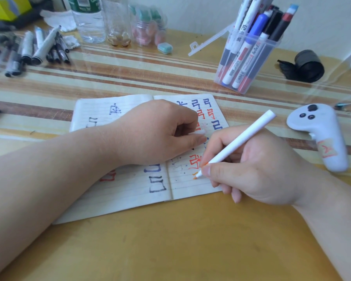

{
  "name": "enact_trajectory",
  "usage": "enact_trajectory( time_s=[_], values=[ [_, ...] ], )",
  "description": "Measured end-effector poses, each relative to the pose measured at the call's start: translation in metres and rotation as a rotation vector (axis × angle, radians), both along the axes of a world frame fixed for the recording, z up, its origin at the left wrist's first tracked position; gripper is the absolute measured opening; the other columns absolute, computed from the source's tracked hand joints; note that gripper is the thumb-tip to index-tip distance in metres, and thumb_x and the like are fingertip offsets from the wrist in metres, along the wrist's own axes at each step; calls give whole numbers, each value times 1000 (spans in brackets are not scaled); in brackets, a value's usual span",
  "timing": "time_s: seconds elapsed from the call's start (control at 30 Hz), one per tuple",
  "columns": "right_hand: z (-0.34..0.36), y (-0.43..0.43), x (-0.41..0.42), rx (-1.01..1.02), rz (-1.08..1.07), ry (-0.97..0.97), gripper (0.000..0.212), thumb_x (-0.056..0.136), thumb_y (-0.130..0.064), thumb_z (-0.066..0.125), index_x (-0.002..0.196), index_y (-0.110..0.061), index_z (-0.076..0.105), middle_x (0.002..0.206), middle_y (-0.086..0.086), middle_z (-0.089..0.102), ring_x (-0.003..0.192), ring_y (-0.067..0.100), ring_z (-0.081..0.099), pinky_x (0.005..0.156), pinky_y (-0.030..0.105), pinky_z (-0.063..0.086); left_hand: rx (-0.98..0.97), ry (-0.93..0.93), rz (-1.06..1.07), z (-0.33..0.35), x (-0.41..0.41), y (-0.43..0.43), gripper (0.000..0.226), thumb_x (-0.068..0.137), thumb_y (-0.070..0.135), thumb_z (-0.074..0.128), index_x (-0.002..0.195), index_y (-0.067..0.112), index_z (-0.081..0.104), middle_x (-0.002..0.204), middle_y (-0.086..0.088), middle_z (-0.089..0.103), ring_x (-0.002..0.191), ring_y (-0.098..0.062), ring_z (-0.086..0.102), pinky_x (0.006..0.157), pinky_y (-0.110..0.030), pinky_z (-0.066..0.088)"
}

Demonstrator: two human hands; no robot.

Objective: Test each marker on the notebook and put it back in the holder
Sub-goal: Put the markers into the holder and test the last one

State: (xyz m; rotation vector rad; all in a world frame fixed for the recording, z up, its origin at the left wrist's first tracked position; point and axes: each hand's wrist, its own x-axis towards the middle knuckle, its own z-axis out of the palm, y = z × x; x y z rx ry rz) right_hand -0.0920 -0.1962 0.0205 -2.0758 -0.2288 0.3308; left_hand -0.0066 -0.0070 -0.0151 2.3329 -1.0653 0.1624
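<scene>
The right hand (251,169) grips a white marker (241,138), its orange tip touching the right page of the open notebook (126,189). The left hand (150,134) rests on the notebook, pinching a small white cap (197,132). At one o'clock from the notebook stands a clear holder (267,55) of markers; at three o'clock, a white controller (320,134) lies on the tabletop (170,240).

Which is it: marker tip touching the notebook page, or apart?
Touching. Head view: the white marker tip, in the right hand, meets the notebook page at an orange stroke, no gap.
</scene>
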Motion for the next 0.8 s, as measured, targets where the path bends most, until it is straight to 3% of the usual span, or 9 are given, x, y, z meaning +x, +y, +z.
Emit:
enact_trajectory(
  time_s=[0.1,0.27,0.53,0.8],
  values=[
    [-1,-1,2,-36,-20,-25,12,80,-6,72,72,-11,64,56,12,63,43,33,57,38,33,45,2,-2,-3,0,0,0,38,88,51,56,61,33,36,51,12,42,55,-2,45,52,-24,29],
    [1,-4,0,41,3,7,3,74,-15,69,72,-13,67,56,5,63,43,15,57,38,26,43,-1,-5,0,0,0,0,39,88,51,57,61,33,36,50,11,42,55,-2,45,53,-24,30],
    [-3,-5,-3,82,40,9,5,76,-18,71,78,-14,69,61,9,66,47,15,59,41,26,46,7,-9,3,0,0,0,38,88,51,56,61,32,37,51,11,42,56,-3,46,51,-16,27],
    [1,-3,-3,18,41,-3,10,78,-9,76,73,-12,68,59,13,64,44,18,57,39,29,46,4,-5,-4,1,-1,0,37,87,51,58,62,33,38,52,10,43,56,-5,47,53,-19,29]
  ],
)
